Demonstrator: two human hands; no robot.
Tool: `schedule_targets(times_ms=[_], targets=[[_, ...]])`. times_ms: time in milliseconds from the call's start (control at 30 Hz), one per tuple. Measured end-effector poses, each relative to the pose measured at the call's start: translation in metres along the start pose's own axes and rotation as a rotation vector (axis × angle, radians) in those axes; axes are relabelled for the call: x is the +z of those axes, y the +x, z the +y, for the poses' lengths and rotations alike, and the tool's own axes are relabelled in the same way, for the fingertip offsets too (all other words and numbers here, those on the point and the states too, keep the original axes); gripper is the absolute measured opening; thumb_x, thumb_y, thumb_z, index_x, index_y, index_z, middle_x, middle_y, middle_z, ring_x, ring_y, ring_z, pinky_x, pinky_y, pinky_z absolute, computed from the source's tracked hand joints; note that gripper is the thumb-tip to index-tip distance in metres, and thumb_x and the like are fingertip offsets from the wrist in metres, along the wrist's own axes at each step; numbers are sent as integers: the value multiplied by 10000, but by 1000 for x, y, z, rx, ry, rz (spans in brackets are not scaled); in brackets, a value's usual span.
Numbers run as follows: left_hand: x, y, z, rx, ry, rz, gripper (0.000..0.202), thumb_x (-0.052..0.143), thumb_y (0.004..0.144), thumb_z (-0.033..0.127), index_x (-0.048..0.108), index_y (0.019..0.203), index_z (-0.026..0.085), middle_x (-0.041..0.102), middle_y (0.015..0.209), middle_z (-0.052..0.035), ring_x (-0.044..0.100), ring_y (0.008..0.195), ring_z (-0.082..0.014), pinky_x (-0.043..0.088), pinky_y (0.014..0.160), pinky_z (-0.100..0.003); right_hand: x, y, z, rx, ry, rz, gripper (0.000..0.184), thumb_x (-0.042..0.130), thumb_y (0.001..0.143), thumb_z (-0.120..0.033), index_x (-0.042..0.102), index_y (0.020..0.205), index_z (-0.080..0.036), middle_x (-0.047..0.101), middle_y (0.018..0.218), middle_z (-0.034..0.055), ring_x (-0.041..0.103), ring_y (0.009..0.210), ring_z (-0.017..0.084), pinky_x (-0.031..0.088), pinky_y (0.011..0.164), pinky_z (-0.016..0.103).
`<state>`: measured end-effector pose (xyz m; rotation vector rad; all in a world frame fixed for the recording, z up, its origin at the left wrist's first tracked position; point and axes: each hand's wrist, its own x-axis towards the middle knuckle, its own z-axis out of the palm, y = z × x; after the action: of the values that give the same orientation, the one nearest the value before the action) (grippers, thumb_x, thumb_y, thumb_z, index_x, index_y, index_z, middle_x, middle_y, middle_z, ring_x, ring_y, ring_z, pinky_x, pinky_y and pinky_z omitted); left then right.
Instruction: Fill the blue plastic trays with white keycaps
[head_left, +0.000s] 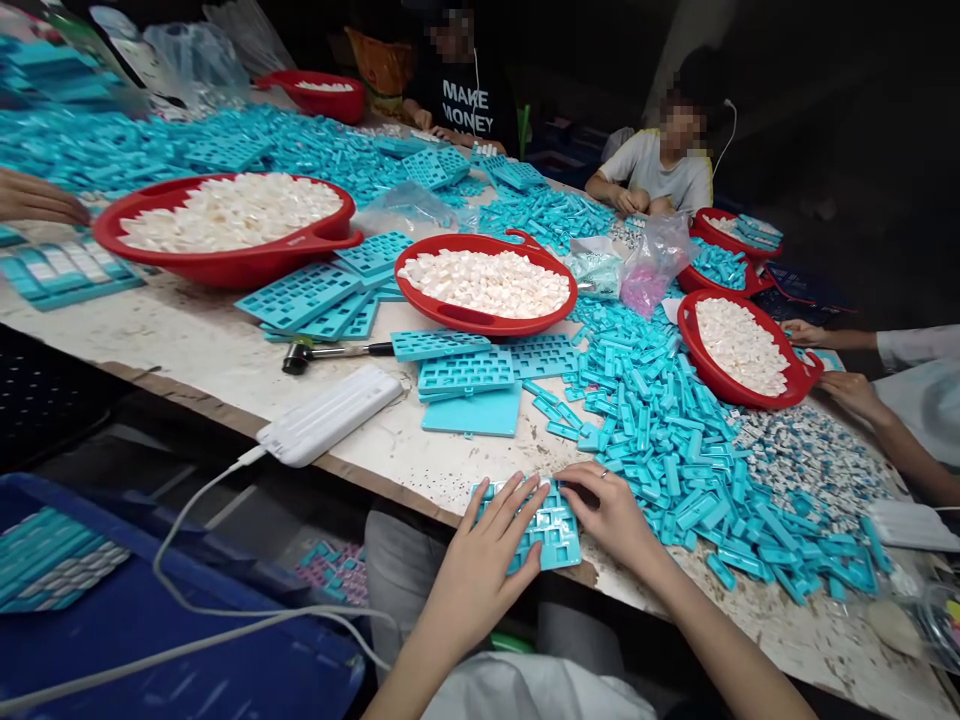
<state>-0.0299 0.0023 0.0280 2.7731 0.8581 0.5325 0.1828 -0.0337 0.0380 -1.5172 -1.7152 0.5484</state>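
you've got your left hand (480,570) spread flat, fingers wide, on the teal plastic tray (559,535). your right hand (611,520) curls over its edge, grip unclear, with loose teal bars (660,450) at two o'clock.

Small hand-assembly workshop, going by the bench work. A long, scuffed, stained counter (187,320) runs through a dim room, heaped with turquoise plastic frames (637,430) in bulk. Red plastic basins (150,250) hold loose white pieces (too small to identify from here, but plainly batch quantities). Seated workers (656,170) line the counter on several sides. A small mallet (300,354) lies among the stock, and a blue bin (150,620) of stacked frames sits just below the counter edge.
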Motion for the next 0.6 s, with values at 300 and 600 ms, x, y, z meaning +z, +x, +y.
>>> schedule_targets(times_ms=[300, 600], targets=[[1, 0, -2, 6, 17, -6, 655, 464, 992, 310, 206, 1593, 274, 462, 1555, -19, 428, 1429, -240, 153, 1247, -446, 1, 0, 0, 44, 102, 23, 208, 578, 932, -147, 743, 1013, -245, 761, 992, 43, 708, 955, 207, 552, 903, 360], [0, 1, -1, 3, 16, 8, 667, 470, 988, 303, 197, 1596, 270, 494, 1532, -25, 458, 1408, -241, 179, 1240, -437, 4, -2, 2, 133, 93, 21, 200, 599, 944, -221, 751, 1072, -238, 657, 1049, 78, 655, 923, 200, 563, 810, 324]])
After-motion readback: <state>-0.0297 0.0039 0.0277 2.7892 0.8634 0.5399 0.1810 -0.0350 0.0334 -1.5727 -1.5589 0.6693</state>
